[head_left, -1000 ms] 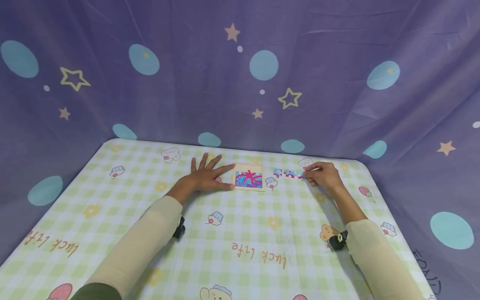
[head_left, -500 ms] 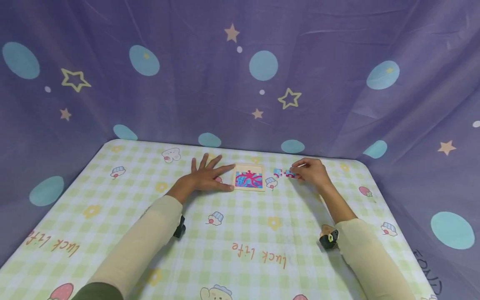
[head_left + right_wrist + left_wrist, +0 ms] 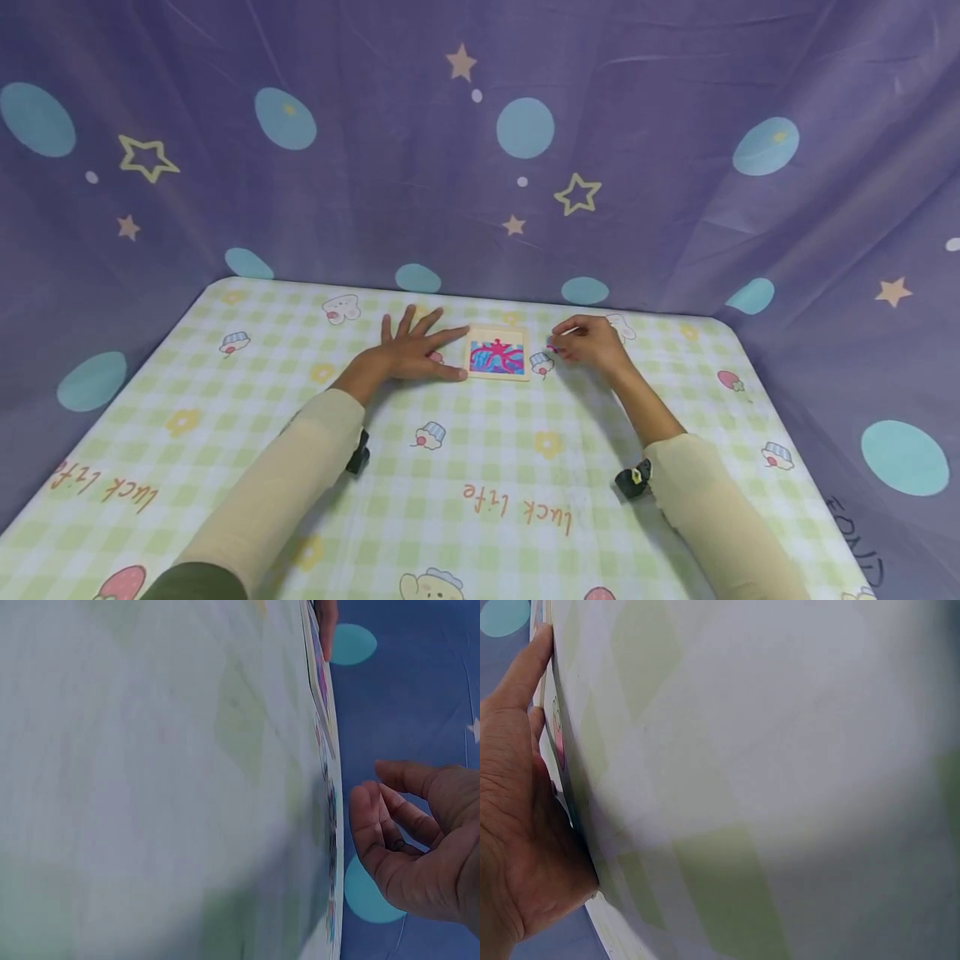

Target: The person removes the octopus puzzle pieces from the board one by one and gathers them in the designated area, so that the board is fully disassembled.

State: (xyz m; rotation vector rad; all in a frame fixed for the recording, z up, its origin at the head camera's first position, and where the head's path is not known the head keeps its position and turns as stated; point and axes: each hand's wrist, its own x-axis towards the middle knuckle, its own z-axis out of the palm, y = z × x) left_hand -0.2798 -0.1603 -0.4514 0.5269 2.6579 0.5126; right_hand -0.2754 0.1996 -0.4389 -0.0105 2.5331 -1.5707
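In the head view a small wooden puzzle tray [image 3: 528, 354] lies toward the back of the table. Its lower part holds a pink octopus picture [image 3: 497, 357] on blue; bare wood shows along the top. My left hand [image 3: 408, 354] spreads its fingers flat at the left, thumb and index finger touching the tray's left edge. Right of the tray, my right hand [image 3: 594, 343] hovers over loose jigsaw pieces [image 3: 332, 817], seen edge-on in the right wrist view. No piece shows between its loosely bent fingers there. One piece [image 3: 552, 342] peeks out beside its fingertips.
A checked tablecloth [image 3: 480, 450] with printed cupcakes, flowers and lettering covers the table. Behind it hangs a purple curtain [image 3: 390, 167] with stars and blue spots. Each wrist wears a small black camera, such as the right wrist camera [image 3: 633, 479].
My right hand has moved left along the row of loose pieces toward the tray, now covering most of them in the head view. My left hand and the tray stay in place.
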